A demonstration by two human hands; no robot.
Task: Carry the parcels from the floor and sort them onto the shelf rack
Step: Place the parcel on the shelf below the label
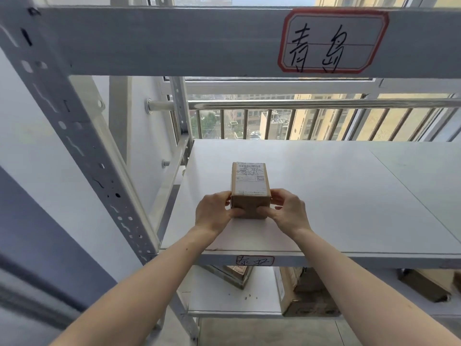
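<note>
A small brown cardboard parcel (250,186) with a white shipping label on top rests on the white middle shelf board (336,196) of the grey metal rack, near its front left. My left hand (214,212) grips the parcel's left near corner, thumb on its front face. My right hand (287,211) grips the right near corner the same way. Both arms reach in from below.
The beam above carries a red-bordered handwritten label (333,41). A smaller label (255,260) is on the middle shelf's front edge. Several cardboard boxes (309,293) stand on the lower shelf. The perforated rack upright (74,136) rises at left. A window railing (299,104) runs behind.
</note>
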